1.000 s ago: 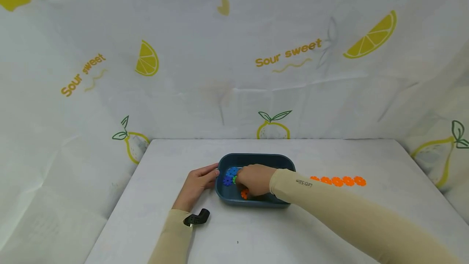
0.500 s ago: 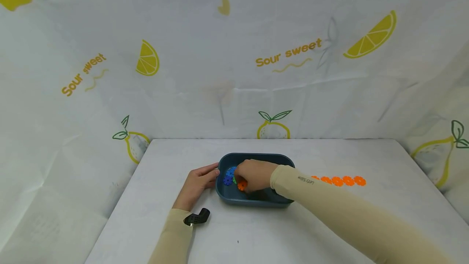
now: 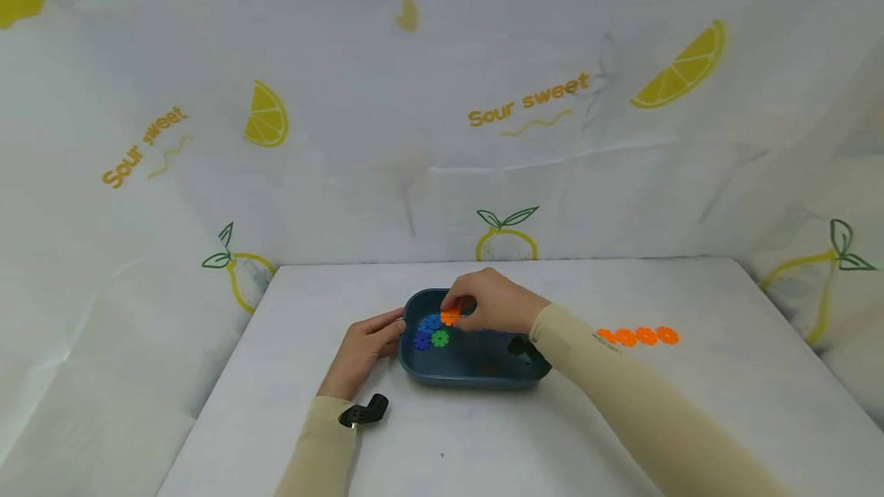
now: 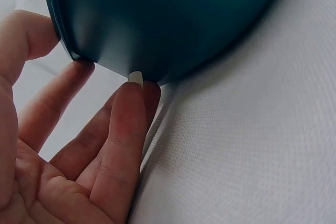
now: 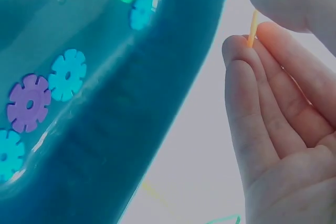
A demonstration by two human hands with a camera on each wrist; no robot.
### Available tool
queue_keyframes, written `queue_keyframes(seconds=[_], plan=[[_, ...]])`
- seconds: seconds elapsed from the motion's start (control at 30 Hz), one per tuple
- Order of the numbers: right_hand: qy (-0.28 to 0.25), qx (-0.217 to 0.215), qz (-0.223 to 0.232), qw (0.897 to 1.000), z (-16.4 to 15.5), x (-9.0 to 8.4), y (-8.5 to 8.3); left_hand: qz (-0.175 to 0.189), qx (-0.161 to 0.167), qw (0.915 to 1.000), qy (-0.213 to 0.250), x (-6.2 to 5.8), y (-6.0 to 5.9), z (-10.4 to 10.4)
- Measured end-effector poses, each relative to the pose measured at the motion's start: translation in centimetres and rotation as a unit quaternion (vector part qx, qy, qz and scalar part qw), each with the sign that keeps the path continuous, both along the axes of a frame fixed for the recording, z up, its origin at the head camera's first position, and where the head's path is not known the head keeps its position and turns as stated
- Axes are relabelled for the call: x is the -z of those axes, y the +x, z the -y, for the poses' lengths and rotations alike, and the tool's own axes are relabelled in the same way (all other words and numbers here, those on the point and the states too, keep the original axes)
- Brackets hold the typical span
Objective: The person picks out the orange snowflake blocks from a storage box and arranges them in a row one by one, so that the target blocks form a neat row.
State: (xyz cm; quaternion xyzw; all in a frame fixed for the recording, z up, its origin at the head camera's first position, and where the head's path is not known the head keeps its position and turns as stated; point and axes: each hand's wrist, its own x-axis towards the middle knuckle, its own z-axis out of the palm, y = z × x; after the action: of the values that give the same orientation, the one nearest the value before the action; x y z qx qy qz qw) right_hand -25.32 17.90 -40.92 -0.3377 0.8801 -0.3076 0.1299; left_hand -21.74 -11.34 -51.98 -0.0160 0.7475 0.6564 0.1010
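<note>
A dark teal tray (image 3: pixel 470 383) stands on the table. My right hand (image 3: pixel 503 302) is above its inside and pinches an orange notched snowflake disc (image 3: pixel 450 317) between thumb and fingertips; the right wrist view shows this disc edge-on. In the tray's left part lie a green disc (image 3: pixel 440 338), a dark blue disc (image 3: pixel 422 340) and blue ones (image 3: pixel 430 323). More discs, among them a purple disc (image 5: pixel 29 103) and a light blue disc (image 5: pixel 67 75), appear in the right wrist view. With fingers fairly straight, my left hand (image 3: pixel 364 351) touches the tray's left end from outside.
To the right of the tray, several orange discs (image 3: pixel 646 337) lie in a row on the white tabletop (image 3: pixel 552 436), partly behind the right sleeve. A white lemon-print cloth (image 3: pixel 373 129) hangs behind the table.
My right hand has risen from the tray's floor with the orange disc, uncovering the green disc. The left hand keeps its place at the tray's end. The head view has shifted slightly.
</note>
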Motion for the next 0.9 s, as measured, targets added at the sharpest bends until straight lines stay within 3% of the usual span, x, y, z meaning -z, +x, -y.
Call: queue_keyframes(seconds=[0.17,0.4,0.67,0.9], plan=[[-0.054,0.051,0.004,0.997,-2.7,-0.1,0.6,-0.002,-0.001,1.0000,-0.005,0.1,-0.2,0.0],[-0.085,0.141,0.011,0.986,-7.2,1.2,2.1,0.004,-0.004,0.9999,-0.015,0.1,0.2,0.0],[-0.098,0.197,-0.003,0.975,-12.2,2.7,3.8,0.016,-0.005,0.9994,-0.030,0.4,0.6,0.5],[-0.091,0.270,-0.015,0.958,-16.9,3.1,5.0,0.018,0.000,0.9996,-0.022,0.4,0.3,0.1]])
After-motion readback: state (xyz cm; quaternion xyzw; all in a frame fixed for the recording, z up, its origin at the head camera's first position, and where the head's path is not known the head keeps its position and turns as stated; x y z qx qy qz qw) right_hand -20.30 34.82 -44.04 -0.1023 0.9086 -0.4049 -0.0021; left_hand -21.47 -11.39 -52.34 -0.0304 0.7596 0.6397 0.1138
